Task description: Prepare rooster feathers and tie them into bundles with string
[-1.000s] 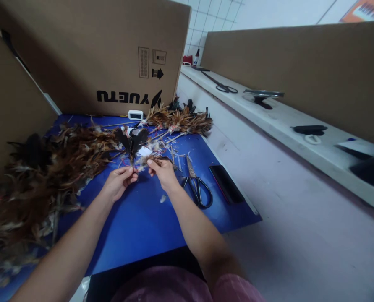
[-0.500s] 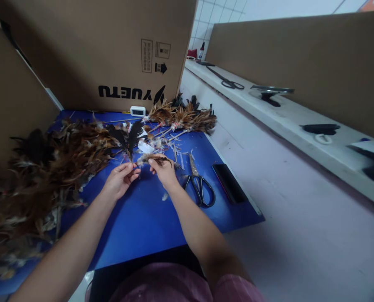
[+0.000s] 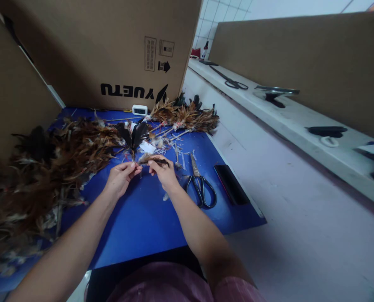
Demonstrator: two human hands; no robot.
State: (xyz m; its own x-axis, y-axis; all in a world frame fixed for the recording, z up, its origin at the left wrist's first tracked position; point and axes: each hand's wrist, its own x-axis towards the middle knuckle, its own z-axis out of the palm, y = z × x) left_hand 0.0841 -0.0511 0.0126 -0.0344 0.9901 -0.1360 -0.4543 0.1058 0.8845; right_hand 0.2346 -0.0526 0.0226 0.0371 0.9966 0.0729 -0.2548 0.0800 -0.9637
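Note:
My left hand (image 3: 120, 178) pinches the lower ends of dark feathers (image 3: 135, 137), whose black tips fan upward above the fingers. Close beside it, my right hand (image 3: 164, 173) is closed on a brown feather (image 3: 158, 160) that lies across the fingers. The two hands nearly meet over the blue table surface (image 3: 136, 230). Just beyond them lie a white scrap of paper (image 3: 147, 147) and loose feather bits. A big heap of brown feathers (image 3: 79, 147) spreads along the left side.
Black-handled scissors (image 3: 201, 184) and a dark phone (image 3: 231, 183) lie to the right. Feather bundles on sticks (image 3: 187, 117) rest at the back near a small white digital device (image 3: 139, 110). A cardboard box (image 3: 120, 46) walls the back. Another pair of scissors (image 3: 234, 83) sits on the ledge.
The view has shifted slightly. Both hands keep their grips close together; the dark feathers stand a little more upright, and the brown feather in my right hand has turned slightly.

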